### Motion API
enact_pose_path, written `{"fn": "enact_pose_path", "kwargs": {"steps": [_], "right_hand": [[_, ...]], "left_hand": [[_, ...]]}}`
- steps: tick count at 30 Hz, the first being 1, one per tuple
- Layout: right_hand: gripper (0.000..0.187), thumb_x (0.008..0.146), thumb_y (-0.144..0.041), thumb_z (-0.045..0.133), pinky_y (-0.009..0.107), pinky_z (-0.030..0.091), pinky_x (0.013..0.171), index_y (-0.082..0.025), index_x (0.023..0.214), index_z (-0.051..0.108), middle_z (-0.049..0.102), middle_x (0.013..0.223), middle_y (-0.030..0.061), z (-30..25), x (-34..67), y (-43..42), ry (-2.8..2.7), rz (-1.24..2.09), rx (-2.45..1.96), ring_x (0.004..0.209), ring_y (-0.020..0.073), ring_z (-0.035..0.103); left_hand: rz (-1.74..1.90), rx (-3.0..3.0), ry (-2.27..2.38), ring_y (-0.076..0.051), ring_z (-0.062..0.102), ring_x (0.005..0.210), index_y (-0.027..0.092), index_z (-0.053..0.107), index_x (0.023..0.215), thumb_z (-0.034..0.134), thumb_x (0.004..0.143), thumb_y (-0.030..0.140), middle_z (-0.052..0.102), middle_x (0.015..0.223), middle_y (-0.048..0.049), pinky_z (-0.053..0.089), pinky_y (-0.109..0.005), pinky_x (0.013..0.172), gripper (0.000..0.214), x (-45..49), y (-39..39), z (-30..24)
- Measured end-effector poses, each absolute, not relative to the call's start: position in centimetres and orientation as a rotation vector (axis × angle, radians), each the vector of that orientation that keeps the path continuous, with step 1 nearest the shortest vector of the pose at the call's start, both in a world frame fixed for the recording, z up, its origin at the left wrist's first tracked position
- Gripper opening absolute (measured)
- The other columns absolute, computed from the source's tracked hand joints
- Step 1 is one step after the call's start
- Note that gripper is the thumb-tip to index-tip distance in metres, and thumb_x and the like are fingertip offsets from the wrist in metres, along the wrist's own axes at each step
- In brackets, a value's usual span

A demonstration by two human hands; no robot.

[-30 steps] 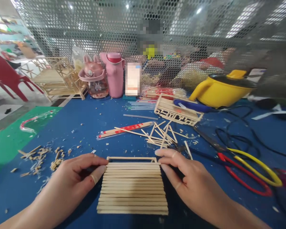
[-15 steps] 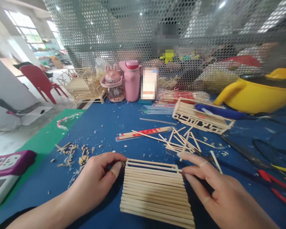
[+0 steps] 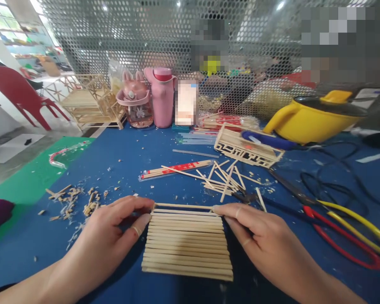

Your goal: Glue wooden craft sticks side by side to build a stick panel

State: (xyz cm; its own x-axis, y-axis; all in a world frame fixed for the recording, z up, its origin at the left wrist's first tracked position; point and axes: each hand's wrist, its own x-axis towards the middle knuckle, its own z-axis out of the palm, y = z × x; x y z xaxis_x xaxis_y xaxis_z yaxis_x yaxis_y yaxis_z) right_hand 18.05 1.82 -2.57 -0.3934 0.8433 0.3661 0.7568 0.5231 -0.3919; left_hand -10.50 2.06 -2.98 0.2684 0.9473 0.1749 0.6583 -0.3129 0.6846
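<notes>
A flat panel of wooden sticks, laid side by side, lies in front of me on the blue table. Its farthest stick is set off from the others by a narrow gap. My left hand pinches the panel's far left corner between thumb and fingers. At the far right corner, the index fingertip of my right hand presses the end of the farthest stick, thumb just below it. Beyond the panel are loose sticks and a plastic-wrapped bundle of sticks.
Scissors with red and yellow handles lie right, near black cables. A small stick frame holds a blue tool beside a yellow pot. Wood scraps lie left. Pink bottles stand before the mesh screen.
My right fingers have moved from the second stick's end to the farthest stick's right end. My left hand stays at the left corner. The view has turned to the right.
</notes>
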Motion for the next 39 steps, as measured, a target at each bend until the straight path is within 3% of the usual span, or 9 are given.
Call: {"fn": "enact_pose_path", "kwargs": {"steps": [5,11,20,34,39], "right_hand": [[0.027,0.088,-0.011,0.046,0.023,0.056,0.080,-0.024,0.100,0.066,0.075,0.094,-0.0010,-2.3,17.7,1.6,-2.184,0.319,-1.358,0.086,0.0134,0.071],[0.022,0.090,-0.015,0.046,0.019,0.056,0.072,-0.026,0.095,0.064,0.075,0.088,-0.0046,-2.2,17.7,1.5,-2.180,0.404,-1.403,0.078,0.0118,0.071],[0.019,0.086,-0.027,0.051,0.022,0.060,0.055,-0.031,0.093,0.068,0.077,0.081,-0.0051,-2.9,17.9,2.4,-2.212,0.174,-1.310,0.065,0.0180,0.074],[0.019,0.088,-0.029,0.050,0.023,0.059,0.057,-0.028,0.096,0.068,0.077,0.083,-0.0005,-2.4,17.9,2.2,-2.221,0.281,-1.344,0.066,0.0180,0.073],[0.018,0.089,-0.020,0.048,0.022,0.056,0.066,-0.028,0.093,0.063,0.075,0.082,-0.0031,-2.0,17.8,1.9,-2.190,0.422,-1.391,0.073,0.0148,0.071]], "left_hand": [[0.858,2.137,1.503,-0.013,0.069,0.064,0.028,0.070,0.091,0.059,0.084,0.037,0.075,0.082,0.0031,0.053,-0.015,0.061,0.016,-10.3,2.1,-2.7],[0.892,2.045,1.511,-0.012,0.069,0.065,0.028,0.070,0.090,0.062,0.081,0.038,0.075,0.082,0.0041,0.052,-0.014,0.061,0.015,-10.4,2.1,-2.9],[0.897,1.808,1.452,-0.011,0.067,0.071,0.021,0.063,0.100,0.053,0.083,0.017,0.072,0.083,0.0013,0.054,-0.019,0.065,0.020,-10.0,2.0,-2.4],[0.936,1.827,1.456,-0.012,0.071,0.073,0.023,0.066,0.098,0.057,0.084,0.022,0.075,0.085,0.0023,0.056,-0.019,0.068,0.017,-9.9,1.7,-2.8],[0.879,1.901,1.500,-0.013,0.071,0.070,0.024,0.068,0.094,0.058,0.084,0.029,0.076,0.083,0.0023,0.056,-0.018,0.065,0.015,-10.1,1.6,-2.8]]}}
